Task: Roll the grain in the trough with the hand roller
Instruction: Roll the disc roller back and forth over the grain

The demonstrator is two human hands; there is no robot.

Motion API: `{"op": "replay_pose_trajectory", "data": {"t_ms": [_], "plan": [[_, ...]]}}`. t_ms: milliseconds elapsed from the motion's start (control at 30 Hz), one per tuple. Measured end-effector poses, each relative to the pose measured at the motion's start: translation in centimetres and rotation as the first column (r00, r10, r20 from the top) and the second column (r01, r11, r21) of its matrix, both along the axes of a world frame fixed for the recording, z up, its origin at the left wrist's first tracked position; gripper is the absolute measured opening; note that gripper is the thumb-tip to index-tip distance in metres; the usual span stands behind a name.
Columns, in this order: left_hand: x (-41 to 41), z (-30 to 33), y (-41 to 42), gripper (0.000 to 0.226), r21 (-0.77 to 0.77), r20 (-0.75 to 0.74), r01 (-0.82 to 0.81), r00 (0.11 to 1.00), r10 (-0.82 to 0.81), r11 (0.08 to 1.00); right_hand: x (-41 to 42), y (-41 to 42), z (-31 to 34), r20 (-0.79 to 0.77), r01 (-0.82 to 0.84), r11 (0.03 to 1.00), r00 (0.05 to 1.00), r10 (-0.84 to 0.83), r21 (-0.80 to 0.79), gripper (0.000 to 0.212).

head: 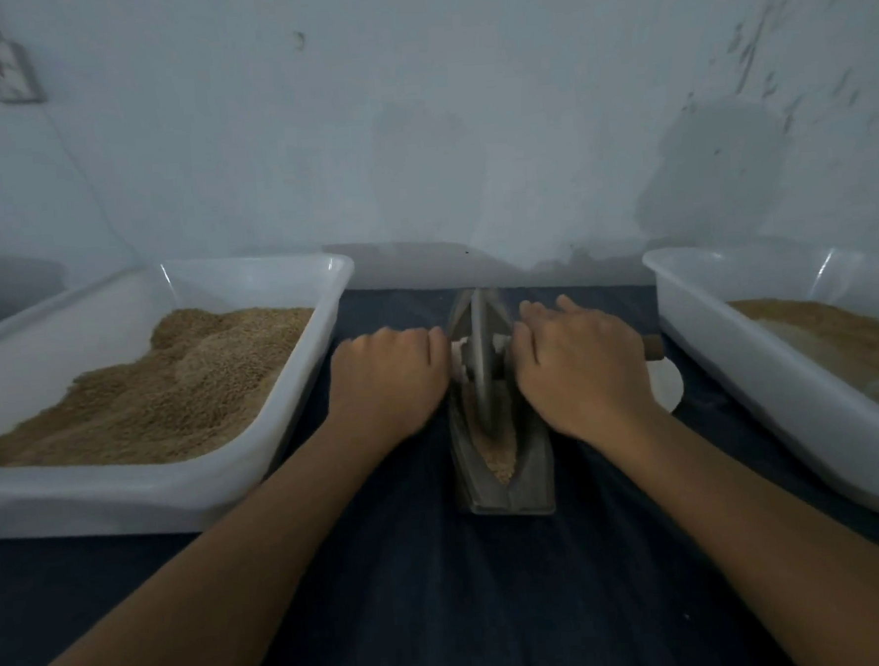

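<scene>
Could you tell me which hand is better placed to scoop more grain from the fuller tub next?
Probably the left hand: it sits right beside the fuller tub on that side, while the right hand is across the roller, nearer the other tub.

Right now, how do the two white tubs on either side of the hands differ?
The left tub holds a tall, uneven heap of brown grain; the right tub holds a lower, flatter layer with a pale patch of its floor showing. The left tub shows almost whole, while the right tub is cut off by the picture's edge. Both are white, rectangular and rest on the dark cloth.
</scene>
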State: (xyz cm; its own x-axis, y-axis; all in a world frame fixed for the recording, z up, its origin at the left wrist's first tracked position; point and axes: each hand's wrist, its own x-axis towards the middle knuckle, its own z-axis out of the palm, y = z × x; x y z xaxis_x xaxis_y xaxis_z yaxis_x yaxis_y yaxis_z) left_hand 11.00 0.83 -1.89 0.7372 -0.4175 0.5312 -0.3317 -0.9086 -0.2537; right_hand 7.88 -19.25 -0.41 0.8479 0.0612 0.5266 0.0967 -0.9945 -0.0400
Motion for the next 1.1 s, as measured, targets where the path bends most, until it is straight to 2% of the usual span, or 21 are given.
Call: {"op": "replay_pose_trajectory", "data": {"t_ms": [100,200,333,400,500,567,667,767,833,933,1000,1100], "plan": [[-2.2,-0.4,0.9,0.022,0.000,0.046,0.033,0.998,-0.033,0.999,-2.5,-0.1,0.2,-0.040,-0.038,0.999,0.998,0.037,-0.022,0.063],[-2.9,-0.6,1.1,0.020,0.002,0.060,0.063,0.996,-0.063,0.998,-3.1,-0.2,0.1,0.006,-0.040,0.999,0.999,0.041,-0.023,0.066],[-0.4,-0.1,-0.3,0.037,0.022,0.050,-0.030,0.998,0.029,0.999,-0.7,-0.2,0.4,-0.098,-0.005,1.000,0.995,0.006,0.007,0.057],[1.7,0.3,-1.0,0.038,0.002,-0.011,-0.073,0.997,0.073,0.997,1.4,-0.3,0.9,-0.119,0.034,0.999,0.992,-0.032,0.013,0.053],[5.6,0.8,-1.6,0.029,-0.039,-0.145,-0.132,0.982,0.125,0.991,5.1,-0.2,1.8,-0.180,0.072,0.997,0.981,-0.072,-0.006,0.046],[8.0,1.5,-1.8,0.029,-0.108,-0.301,-0.194,0.941,0.153,0.975,7.7,-0.3,2.4,-0.199,0.063,0.995,0.977,-0.077,-0.076,0.043],[10.2,2.2,-2.0,0.042,-0.157,-0.422,-0.251,0.892,0.165,0.955,10.2,-0.2,3.4,-0.277,0.038,0.987,0.957,-0.081,-0.157,0.041],[10.4,2.6,-2.5,0.050,-0.149,-0.378,-0.249,0.909,0.178,0.957,10.3,-0.5,3.4,-0.314,0.037,0.989,0.946,-0.082,-0.145,0.035],[9.3,2.1,-2.5,0.042,-0.116,-0.297,-0.212,0.940,0.169,0.970,9.5,-0.7,2.5,-0.239,0.038,0.989,0.968,-0.073,-0.144,0.036],[6.4,0.7,-1.5,0.023,-0.055,-0.149,-0.106,0.984,0.097,0.993,6.8,-0.3,1.4,-0.096,0.069,0.996,0.993,-0.074,-0.049,0.046],[4.4,0.3,-0.8,0.023,-0.039,-0.097,-0.077,0.993,0.073,0.996,4.9,0.0,0.9,-0.014,0.055,0.998,0.998,-0.055,-0.036,0.048],[1.3,0.2,-0.7,0.030,-0.024,0.008,-0.046,0.999,0.046,0.999,1.4,-0.1,0.4,-0.009,0.008,1.000,1.000,-0.008,-0.001,0.052]]}}
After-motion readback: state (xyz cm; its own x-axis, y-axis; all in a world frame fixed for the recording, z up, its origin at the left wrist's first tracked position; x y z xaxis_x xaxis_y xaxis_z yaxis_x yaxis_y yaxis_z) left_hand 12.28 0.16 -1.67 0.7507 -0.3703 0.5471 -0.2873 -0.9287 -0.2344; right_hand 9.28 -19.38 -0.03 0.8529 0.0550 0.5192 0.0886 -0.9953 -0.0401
